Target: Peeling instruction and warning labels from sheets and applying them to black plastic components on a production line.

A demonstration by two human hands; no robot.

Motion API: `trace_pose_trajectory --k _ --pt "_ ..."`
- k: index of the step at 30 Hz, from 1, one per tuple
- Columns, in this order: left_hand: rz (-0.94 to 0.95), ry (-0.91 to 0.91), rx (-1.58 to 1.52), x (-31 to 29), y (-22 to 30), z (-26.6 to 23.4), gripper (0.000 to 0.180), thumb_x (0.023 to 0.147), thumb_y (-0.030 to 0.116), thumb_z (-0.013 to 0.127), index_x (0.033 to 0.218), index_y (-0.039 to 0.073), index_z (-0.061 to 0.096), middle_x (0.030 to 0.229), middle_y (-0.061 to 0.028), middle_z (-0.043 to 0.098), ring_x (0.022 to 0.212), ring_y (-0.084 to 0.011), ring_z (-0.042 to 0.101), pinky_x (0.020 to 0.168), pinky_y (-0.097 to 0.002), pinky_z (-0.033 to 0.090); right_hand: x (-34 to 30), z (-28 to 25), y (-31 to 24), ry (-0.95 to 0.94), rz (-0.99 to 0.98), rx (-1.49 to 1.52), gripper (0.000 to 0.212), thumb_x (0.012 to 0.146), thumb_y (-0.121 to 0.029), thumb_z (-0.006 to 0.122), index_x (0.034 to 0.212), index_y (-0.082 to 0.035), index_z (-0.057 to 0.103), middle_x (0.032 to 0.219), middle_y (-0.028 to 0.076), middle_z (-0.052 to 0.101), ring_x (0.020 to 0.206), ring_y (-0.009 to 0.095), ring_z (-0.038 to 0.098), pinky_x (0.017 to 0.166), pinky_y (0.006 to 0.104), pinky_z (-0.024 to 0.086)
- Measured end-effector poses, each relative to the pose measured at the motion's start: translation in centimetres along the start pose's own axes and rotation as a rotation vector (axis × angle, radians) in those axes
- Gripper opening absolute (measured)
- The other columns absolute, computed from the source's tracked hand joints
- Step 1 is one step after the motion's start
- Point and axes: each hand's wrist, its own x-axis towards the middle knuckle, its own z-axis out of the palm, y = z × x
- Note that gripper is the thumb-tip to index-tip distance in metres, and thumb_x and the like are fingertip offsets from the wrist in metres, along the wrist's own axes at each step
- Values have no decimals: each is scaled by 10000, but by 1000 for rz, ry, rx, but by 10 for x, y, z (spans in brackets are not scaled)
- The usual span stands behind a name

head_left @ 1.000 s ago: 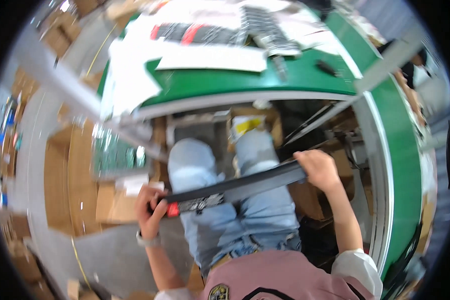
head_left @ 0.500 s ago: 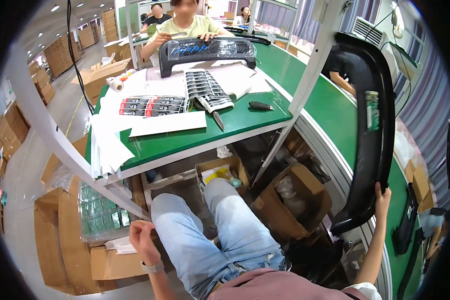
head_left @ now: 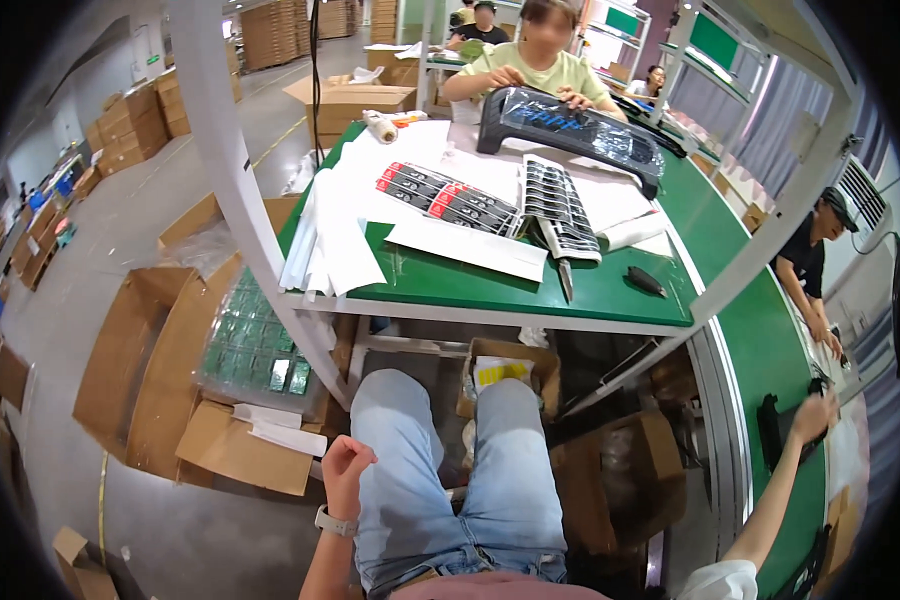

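My left hand (head_left: 345,467) is raised beside my left knee, its fingers curled in with nothing visible in them. My right arm stretches far out to the right over the green conveyor. There my right hand (head_left: 818,413) is at the upper end of a black plastic panel (head_left: 792,436), which lies on the belt. The hand is small and blurred, so whether its fingers grip the panel is unclear. On the green table (head_left: 450,290) ahead lie sheets of black-and-red labels (head_left: 445,198), a black-and-white label sheet (head_left: 555,200), a blade (head_left: 567,280) and a small black object (head_left: 646,281).
Across the table a person handles a film-covered black panel (head_left: 570,130). Another person in a black shirt (head_left: 800,255) leans over the conveyor (head_left: 760,370). Open cartons (head_left: 160,360) with green circuit boards (head_left: 255,345) stand at left; a white post (head_left: 235,180) rises at the table corner.
The large black panel with a circuit board, held upright in my right hand, is no longer raised. That hand has moved out over the conveyor. My view has turned left.
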Motion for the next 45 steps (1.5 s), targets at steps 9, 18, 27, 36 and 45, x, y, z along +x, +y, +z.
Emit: trace_pose_trajectory --k 9,18,27,36,45 --pt "62 -114 230 7 -10 57 103 872 13 660 858 35 560 814 0 584 782 -62 556 730 -222 464 -78 -180 -532 -424 -769 1327 414 778 -75 702 1177 -68 593 1089 119 631 1013 315 614 811 393 525" --pt "73 -91 294 8 6 51 128 867 49 691 858 23 566 818 -3 587 776 -70 560 744 -226 471 -101 -160 -599 -565 -714 1297 89 835 -75 636 910 -59 681 829 122 678 764 327 658 664 406 519" --pt "1027 -112 983 90 144 145 467 787 36 696 1218 11 519 1181 -176 562 1043 -373 547 879 -435 458 -21 -225 -518 -953 -949 1538 264 816 -12 643 1077 13 660 939 181 694 814 330 660 741 365 516" --pt "75 -554 336 114 138 160 197 873 77 681 996 -68 633 806 -76 690 762 -129 659 684 -264 498 -50 -263 -515 -136 -862 1469 305 684 6 730 981 -44 681 855 80 597 830 295 595 745 408 467" --pt "-109 -517 105 105 119 158 226 934 35 606 1138 -62 606 980 -69 695 830 -74 644 729 -206 516 -106 -267 -518 -448 -688 1600 286 666 -37 745 927 -67 630 896 48 572 853 253 554 716 371 419"
